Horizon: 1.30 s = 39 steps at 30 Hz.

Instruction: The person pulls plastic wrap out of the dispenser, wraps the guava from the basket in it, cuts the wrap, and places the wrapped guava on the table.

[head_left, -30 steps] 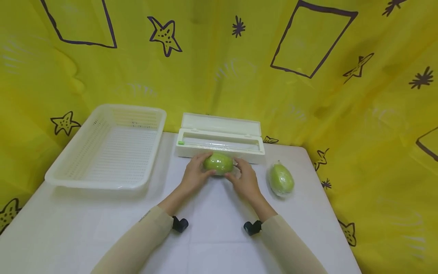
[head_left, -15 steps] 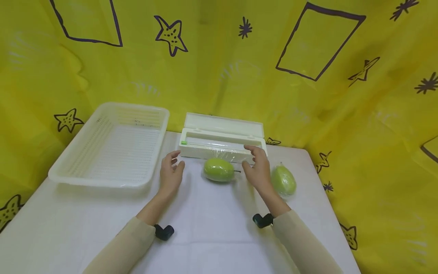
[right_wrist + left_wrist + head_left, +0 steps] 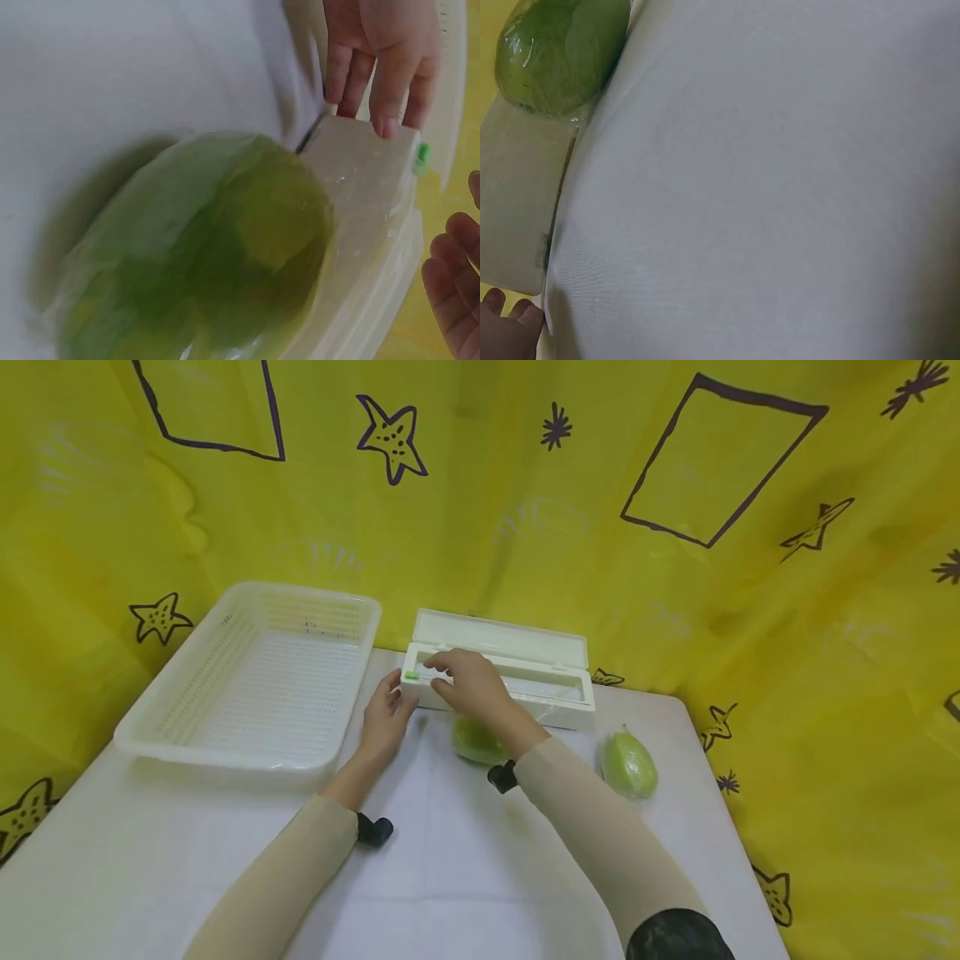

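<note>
A cling film dispenser box (image 3: pixel 555 714) stands at the back of the table, its lid raised and a green slide cutter (image 3: pixel 411 675) at its left end. My left hand (image 3: pixel 386 722) touches that left end with its fingertips, the fingers fairly straight. Across the front reaches my right hand (image 3: pixel 472 681), hovering over the box near the cutter and holding nothing. Under my right wrist lies a green oval fruit (image 3: pixel 474 743), partly hidden by the arm; film covers it in the right wrist view. A second film-wrapped green fruit (image 3: pixel 628 764) lies at the right.
A white plastic basket (image 3: pixel 225 758) stands on the left of the table. The tabletop (image 3: pixel 450 860) has a white cloth. Behind it hangs a yellow curtain (image 3: pixel 480 510) with dark drawings.
Both hands have let go of the fruit, leaving it before the box. My left hand has gone to the box's left end; my right hand has swung left across the fruit.
</note>
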### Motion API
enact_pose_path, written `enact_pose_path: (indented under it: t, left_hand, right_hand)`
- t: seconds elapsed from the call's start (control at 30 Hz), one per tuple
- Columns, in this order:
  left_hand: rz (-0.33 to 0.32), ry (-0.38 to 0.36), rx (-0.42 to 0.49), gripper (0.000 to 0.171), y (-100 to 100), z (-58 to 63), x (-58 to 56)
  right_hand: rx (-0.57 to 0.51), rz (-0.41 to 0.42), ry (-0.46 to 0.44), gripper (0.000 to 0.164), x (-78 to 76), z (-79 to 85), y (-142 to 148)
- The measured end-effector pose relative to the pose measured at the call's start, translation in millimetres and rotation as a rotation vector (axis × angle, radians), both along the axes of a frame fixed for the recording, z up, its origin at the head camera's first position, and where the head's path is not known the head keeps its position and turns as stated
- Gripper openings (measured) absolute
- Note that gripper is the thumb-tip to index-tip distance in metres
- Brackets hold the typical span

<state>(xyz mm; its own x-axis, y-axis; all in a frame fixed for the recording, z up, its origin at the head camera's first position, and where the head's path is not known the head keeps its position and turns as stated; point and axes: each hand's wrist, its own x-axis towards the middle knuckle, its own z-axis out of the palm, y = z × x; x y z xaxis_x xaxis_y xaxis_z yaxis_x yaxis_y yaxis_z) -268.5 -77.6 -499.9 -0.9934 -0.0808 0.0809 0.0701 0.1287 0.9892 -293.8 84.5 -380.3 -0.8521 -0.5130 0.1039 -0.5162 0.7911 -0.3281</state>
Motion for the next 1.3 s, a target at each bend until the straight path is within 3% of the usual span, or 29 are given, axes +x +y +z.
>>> enact_pose_path:
  t: [0.13,0.3,0.47,0.63,0.83,1.1,1.3]
  left_hand:
    - [0.015,-0.007,0.023,0.058,1,-2.8,-6.1]
    - [0.049,-0.009,0.058,0.053,3,-7.4,-13.6]
    - [0.086,0.0,0.012,0.052,5,-9.8,-16.8]
    - [0.113,0.017,-0.013,0.05,5,-9.7,-16.5]
    - [0.106,0.033,0.003,0.052,7,-12.2,-17.6]
    - [0.162,0.018,-0.013,0.051,9,-13.0,-17.6]
    - [0.109,0.011,-0.031,0.059,10,-11.7,-16.8]
  right_hand:
    - [0.11,0.041,0.055,0.029,-13.7,-2.6,-28]
    - [0.192,0.004,0.068,0.023,-23.2,-5.7,-47]
    - [0.237,-0.037,0.045,0.021,-28.3,-11.7,-53]
    - [0.27,-0.042,0.08,0.019,-31.1,-16.5,-54]
    - [0.336,-0.011,0.114,0.013,-34.5,-15.6,-43]
    - [0.29,0.086,0.031,0.007,-42.9,-16.7,0]
    - [0.329,0.192,0.072,0.009,-43.3,-17.8,13]
